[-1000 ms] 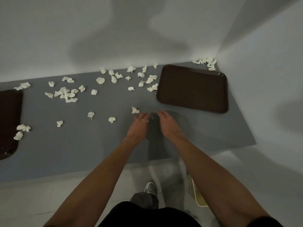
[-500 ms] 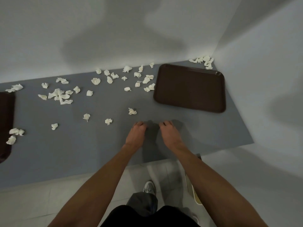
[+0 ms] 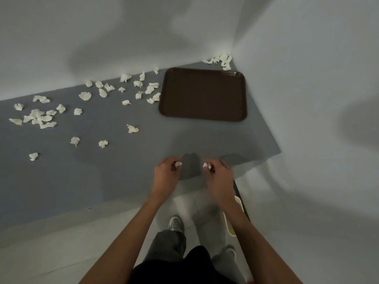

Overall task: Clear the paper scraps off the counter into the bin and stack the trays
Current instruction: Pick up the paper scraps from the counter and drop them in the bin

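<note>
Head view, looking down: a crumpled white paper scrap (image 3: 178,164) sits pinched in the curled fingertips of my left hand (image 3: 164,173). A second scrap (image 3: 206,165) is pinched the same way in my right hand (image 3: 220,175). Both hands are clamped on their paper. They hover side by side with a narrow gap between them, over the near edge of the grey desk (image 3: 102,181), towards its right end.

Further out, the nearest loose scrap (image 3: 132,129) lies ahead and to the left of my left hand, with a few single pieces spread beyond it to the left. A left cluster (image 3: 39,117) of overlapping scraps lies near the desk's far left. A back-wall scatter (image 3: 141,87) runs along the rear of the desk, and its rightmost pieces lie just beside the left edge of the brown tray (image 3: 203,94). That tray lies flat at the far right, close to the right wall and well apart from my hands. Behind it, a corner pile (image 3: 222,60) is tucked where the two walls meet.

Below the desk's edge, the pale rim of the bin (image 3: 229,226) shows beside my right forearm, which hides most of it. My grey shoe (image 3: 175,223) stands on the light floor (image 3: 61,253).
</note>
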Demonstrator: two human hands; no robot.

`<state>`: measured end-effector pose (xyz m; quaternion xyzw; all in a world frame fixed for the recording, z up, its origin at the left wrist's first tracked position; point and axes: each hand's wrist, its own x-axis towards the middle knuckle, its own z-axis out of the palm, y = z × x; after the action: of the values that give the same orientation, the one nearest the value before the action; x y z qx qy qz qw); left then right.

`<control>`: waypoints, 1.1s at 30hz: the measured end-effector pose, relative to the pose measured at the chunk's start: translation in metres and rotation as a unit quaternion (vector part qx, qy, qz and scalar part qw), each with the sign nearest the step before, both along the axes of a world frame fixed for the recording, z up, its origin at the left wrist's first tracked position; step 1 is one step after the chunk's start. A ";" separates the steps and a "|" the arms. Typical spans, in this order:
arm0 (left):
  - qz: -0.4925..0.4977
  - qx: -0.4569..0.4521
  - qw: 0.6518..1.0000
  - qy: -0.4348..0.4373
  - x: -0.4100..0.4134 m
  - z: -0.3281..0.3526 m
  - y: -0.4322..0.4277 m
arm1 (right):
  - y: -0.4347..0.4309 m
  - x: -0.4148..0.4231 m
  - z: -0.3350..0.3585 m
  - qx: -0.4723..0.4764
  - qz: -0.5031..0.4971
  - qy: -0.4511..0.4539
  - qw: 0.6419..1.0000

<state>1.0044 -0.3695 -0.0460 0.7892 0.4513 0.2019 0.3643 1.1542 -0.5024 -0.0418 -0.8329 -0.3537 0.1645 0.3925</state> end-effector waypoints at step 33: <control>-0.077 -0.190 0.963 0.175 0.115 -0.359 -0.294 | -0.335 0.083 -0.421 -0.239 -0.045 0.089 0.966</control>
<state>1.1191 -0.6634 -0.4052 0.7605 0.4764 -0.0576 0.4375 1.2369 -0.8376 -0.4628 -0.8996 -0.2295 0.3000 0.2191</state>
